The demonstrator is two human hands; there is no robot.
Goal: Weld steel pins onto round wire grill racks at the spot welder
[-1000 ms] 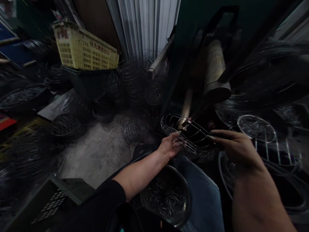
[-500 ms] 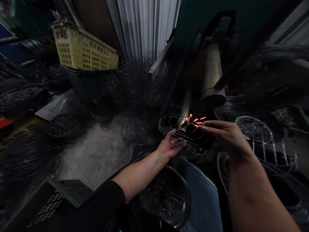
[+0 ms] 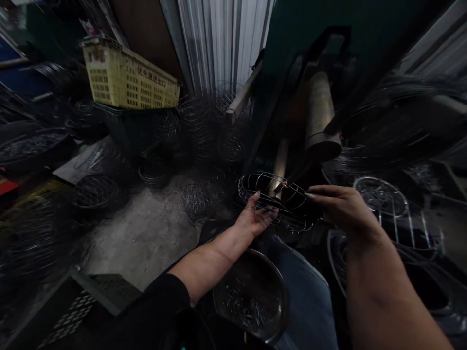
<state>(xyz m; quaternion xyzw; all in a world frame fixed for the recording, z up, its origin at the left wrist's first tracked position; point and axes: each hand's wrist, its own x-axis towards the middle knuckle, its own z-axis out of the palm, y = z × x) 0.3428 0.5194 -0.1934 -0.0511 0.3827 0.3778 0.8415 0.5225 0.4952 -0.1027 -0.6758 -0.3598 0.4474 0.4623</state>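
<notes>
A round wire basket (image 3: 251, 196) is held around the lower post (image 3: 280, 167) of a machine, under its thick upper cylinder (image 3: 323, 116). My left hand (image 3: 257, 218) supports the near side of the basket, thumb up and fingers curled at its wires. My right hand (image 3: 339, 204) is closed in a pinch at the basket's right edge. Whether a separate short wire sits between those fingertips is too small to tell. A small orange glow shows where wires meet at the post tip. On my lap rests a metal bowl (image 3: 280, 287) with short metal pieces inside.
A yellow crate (image 3: 134, 80) is stacked on a dark bin at the back left. Another wire frame (image 3: 410, 218) stands to the right. Bundles of wire parts (image 3: 197, 197) lie on the floor, and a green crate (image 3: 87, 296) sits at the lower left.
The bright sparks at the post tip have died to a small glow. My right fingertips have shifted slightly right, away from that spot. My left hand has barely moved.
</notes>
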